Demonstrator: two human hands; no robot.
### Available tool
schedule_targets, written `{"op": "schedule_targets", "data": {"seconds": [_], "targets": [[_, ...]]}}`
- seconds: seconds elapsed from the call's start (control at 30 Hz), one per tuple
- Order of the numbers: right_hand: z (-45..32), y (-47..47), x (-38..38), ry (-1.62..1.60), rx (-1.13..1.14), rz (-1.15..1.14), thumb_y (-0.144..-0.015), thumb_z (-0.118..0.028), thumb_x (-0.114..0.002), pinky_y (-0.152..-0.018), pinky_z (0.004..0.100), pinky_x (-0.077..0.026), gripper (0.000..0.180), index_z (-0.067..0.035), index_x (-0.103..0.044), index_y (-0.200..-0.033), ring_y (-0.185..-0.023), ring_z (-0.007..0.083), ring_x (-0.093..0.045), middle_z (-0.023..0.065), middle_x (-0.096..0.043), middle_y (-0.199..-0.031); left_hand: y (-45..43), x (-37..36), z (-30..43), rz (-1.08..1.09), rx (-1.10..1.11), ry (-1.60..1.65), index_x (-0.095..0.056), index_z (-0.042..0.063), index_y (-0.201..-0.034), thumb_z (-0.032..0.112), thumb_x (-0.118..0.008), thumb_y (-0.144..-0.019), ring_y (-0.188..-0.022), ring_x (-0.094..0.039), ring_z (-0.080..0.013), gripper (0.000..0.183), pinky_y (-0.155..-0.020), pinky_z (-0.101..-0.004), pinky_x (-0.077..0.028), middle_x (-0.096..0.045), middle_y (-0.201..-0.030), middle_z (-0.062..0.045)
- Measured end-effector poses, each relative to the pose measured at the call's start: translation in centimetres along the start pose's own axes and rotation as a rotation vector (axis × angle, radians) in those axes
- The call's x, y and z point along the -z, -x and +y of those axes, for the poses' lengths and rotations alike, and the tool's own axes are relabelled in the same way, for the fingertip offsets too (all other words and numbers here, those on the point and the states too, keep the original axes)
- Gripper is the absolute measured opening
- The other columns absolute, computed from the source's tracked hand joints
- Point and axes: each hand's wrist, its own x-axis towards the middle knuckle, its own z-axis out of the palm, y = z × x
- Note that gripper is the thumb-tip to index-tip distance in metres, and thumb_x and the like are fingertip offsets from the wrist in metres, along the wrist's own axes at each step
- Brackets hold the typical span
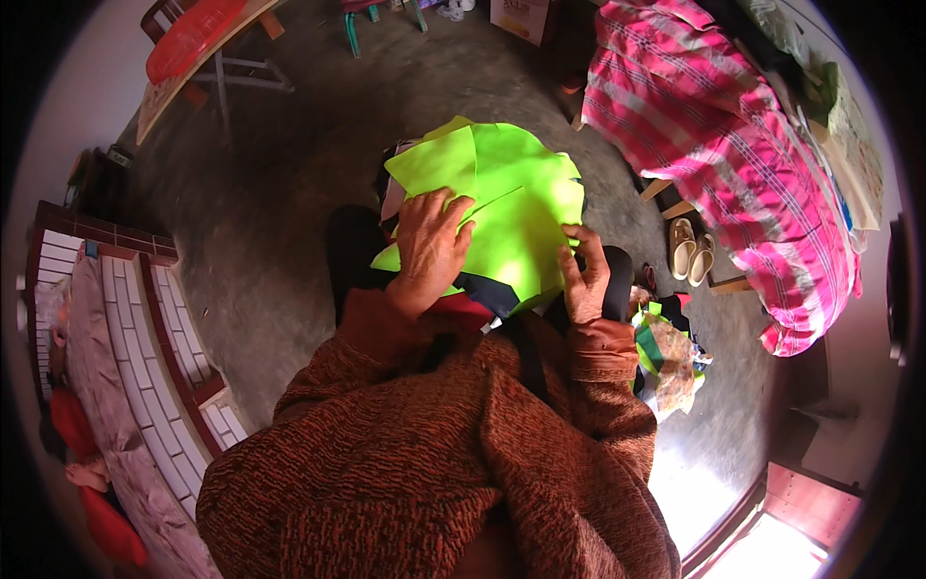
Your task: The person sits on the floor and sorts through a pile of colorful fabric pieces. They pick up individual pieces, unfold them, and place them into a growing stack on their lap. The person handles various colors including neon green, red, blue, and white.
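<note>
Bright yellow-green fabric pieces (506,210) lie in a loose stack across the lap, with a slit or cut edge showing near the middle. My left hand (434,242) rests palm down on the left part of the stack, thumb spread from the fingers. At the right edge, my right hand (586,271) touches the fabric with its thumb and forefinger tips apart. Dark navy cloth (492,292) and red cloth (457,313) stick out below the yellow-green layer, towards the body. What supports the stack is hidden.
A heap of fabric scraps (669,354) lies on the concrete floor at right. Beige shoes (681,250) stand near a pink plaid cloth (723,145) draped over furniture. A tabletop (163,108) bears a red item at upper left. At left, another person's foot (88,474) rests on a cloth-covered tiled ledge.
</note>
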Motion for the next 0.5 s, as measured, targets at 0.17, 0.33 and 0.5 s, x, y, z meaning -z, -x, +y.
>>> {"op": "schedule_targets", "data": {"seconds": [0.17, 0.33, 0.5], "targets": [[-5.0, -4.3, -5.0, 0.646, 0.311, -0.136, -0.084, -0.019, -0.060, -0.105, 0.0481, -0.024, 0.052, -0.012, -0.043, -0.133, -0.131, 0.0303, -0.033, 0.0136, -0.039, -0.139, -0.1, -1.8, -0.6, -0.115, 0.064, -0.158, -0.045, 0.008, -0.127, 0.020, -0.063, -0.079, -0.132, -0.029, -0.0337, 0.053, -0.105, -0.0538, -0.020, -0.033, -0.141, -0.016], [-0.3, -6.3, -9.0, 0.943, 0.294, -0.397, -0.090, -0.043, -0.045, -0.106, 0.0579, -0.013, 0.051, -0.027, -0.039, -0.138, -0.137, 0.0257, -0.023, 0.0086, -0.027, -0.147, 1.2, -4.2, -2.5, -0.237, 0.124, -0.253, -0.039, 0.010, -0.136, 0.035, -0.047, -0.087, -0.135, -0.025, -0.0328, 0.055, -0.106, -0.0556, -0.016, -0.029, -0.145, -0.015], [-0.3, -6.4, -9.2, 0.938, 0.261, -0.446, -0.091, -0.043, -0.044, -0.107, 0.0571, -0.012, 0.050, -0.028, -0.037, -0.139, -0.137, 0.0247, -0.023, 0.0074, -0.026, -0.148, 1.4, -4.1, -2.8, -0.204, 0.117, -0.201, -0.041, 0.009, -0.134, 0.033, -0.046, -0.085, -0.133, -0.028, -0.0344, 0.055, -0.105, -0.0576, -0.015, -0.032, -0.143, -0.016]]}}
